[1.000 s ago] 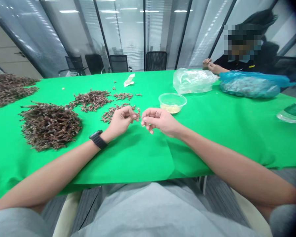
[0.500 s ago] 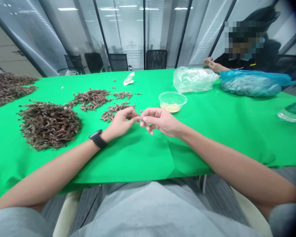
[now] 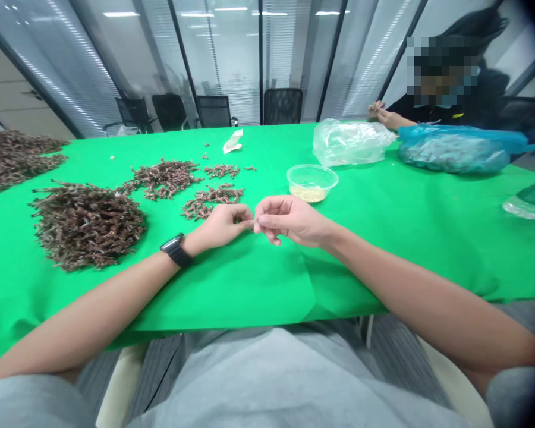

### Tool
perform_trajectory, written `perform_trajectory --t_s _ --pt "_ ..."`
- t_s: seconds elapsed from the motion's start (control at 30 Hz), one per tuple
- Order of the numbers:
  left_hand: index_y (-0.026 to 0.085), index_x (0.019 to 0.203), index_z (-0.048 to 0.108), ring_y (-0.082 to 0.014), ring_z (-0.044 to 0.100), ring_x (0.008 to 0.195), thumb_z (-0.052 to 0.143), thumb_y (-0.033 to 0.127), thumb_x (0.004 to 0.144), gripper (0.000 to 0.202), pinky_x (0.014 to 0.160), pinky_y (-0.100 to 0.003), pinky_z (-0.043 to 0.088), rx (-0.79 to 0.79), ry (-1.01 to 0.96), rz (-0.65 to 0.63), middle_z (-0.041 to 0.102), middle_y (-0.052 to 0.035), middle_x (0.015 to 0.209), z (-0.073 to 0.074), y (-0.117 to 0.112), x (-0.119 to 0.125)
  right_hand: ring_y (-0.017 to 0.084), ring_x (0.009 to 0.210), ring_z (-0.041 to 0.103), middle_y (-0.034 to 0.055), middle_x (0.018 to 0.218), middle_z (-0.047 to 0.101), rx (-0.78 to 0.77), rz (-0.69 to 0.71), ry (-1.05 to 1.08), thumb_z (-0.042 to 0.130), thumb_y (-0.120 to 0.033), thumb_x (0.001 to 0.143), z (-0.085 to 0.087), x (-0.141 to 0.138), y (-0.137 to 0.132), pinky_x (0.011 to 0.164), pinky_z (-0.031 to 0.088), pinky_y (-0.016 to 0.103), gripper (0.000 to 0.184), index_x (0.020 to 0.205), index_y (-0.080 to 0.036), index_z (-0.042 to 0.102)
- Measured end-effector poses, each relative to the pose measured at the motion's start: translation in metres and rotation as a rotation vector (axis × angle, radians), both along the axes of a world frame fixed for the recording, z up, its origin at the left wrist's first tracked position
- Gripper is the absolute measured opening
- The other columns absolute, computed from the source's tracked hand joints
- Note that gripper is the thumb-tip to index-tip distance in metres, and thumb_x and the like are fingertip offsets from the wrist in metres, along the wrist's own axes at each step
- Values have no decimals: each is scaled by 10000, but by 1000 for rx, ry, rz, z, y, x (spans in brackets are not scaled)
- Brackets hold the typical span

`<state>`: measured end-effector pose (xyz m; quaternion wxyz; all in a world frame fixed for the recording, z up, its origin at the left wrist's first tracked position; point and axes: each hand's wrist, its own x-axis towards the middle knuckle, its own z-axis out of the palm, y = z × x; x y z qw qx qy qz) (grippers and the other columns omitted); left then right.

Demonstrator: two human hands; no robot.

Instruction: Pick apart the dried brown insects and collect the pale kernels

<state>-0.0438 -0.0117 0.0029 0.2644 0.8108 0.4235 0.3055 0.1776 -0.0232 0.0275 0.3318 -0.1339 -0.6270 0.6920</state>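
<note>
My left hand (image 3: 226,224), with a black watch on its wrist, is closed in a pinch above the green cloth. Its fingertips meet those of my right hand (image 3: 294,221), which also pinches. Whatever lies between them is too small to make out. Just beyond the left hand is a small heap of brown, dried, twig-like pieces (image 3: 209,201). A clear plastic bowl (image 3: 312,173) stands behind my right hand, with pale yellow bits (image 3: 310,194) in its bottom. To the left rises a large mound of longer brown dried stalks (image 3: 89,226).
Another brown heap (image 3: 167,178) lies behind, and more stalks (image 3: 13,157) at far left. A crumpled white paper (image 3: 233,142), a clear plastic bag (image 3: 352,144) and a filled blue bag (image 3: 459,150) sit farther back. A person (image 3: 446,89) sits at the far right, hands together.
My left hand has shifted slightly, its fingers lower and more tucked in. The right hand stays almost in place, and the heaps and bowl look the same.
</note>
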Motion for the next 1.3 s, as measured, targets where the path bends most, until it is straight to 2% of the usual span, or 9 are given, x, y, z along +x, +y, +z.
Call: perform_trajectory --t_s 0.1,0.33,0.4,0.47,0.6,0.7,0.8,0.97,1.3 --pt "155 857 717 -154 619 722 609 390 900 263 693 -256 464 50 83 -14 712 -14 785 2 -1 0 70 538 587 26 824 738 13 28 -2 814 -381 823 -1 1 0 492 502 194 276 877 -151 671" --pt "173 853 736 -150 615 726 615 317 883 191 699 -261 454 161 183 17 723 -7 798 3 2 -3 71 530 580 32 830 738 27 51 -28 813 -419 817 -2 2 2 493 492 203 321 887 -149 655" --pt "180 870 734 -173 626 800 639 313 872 164 738 -280 465 233 154 52 731 -30 856 6 1 -2 74 524 569 32 827 731 55 37 -44 800 -446 822 -2 1 2 484 477 211 338 887 -153 645" --pt "180 889 720 -188 628 849 656 352 883 183 768 -295 478 253 27 77 727 -50 893 12 -3 0 77 509 545 28 806 715 121 -50 -81 772 -478 834 -4 -1 3 475 457 222 350 872 -160 631" --pt "165 857 675 -144 595 704 659 449 916 290 681 -269 481 -33 -342 -34 686 -44 802 26 -15 7 103 602 545 11 751 661 450 -458 -218 717 -426 872 -11 -6 6 568 460 241 266 844 -176 630" --pt "156 837 675 -131 572 668 714 434 888 286 671 -267 480 -180 -458 -112 668 -40 766 27 -21 11 137 703 586 20 773 661 595 -601 -277 650 -387 914 -17 -6 10 635 470 258 206 869 -186 635" --pt "148 828 675 -127 572 681 731 395 882 259 681 -268 479 -248 -499 -150 671 -44 785 23 -23 15 148 721 611 25 783 677 618 -600 -298 613 -373 933 -19 -5 13 659 478 269 193 884 -188 633" --pt "150 876 665 -120 571 670 728 339 886 200 661 -259 463 -297 -607 -140 661 -34 774 18 -20 16 152 732 616 32 804 693 634 -588 -304 613 -368 933 -20 -3 16 665 481 272 187 907 -186 647" --pt "149 872 676 -117 562 663 738 328 876 190 677 -266 458 -343 -622 -146 654 -27 768 18 -20 16 161 759 651 45 841 732 620 -547 -289 623 -357 931 -20 -4 14 674 497 270 172 918 -190 662"
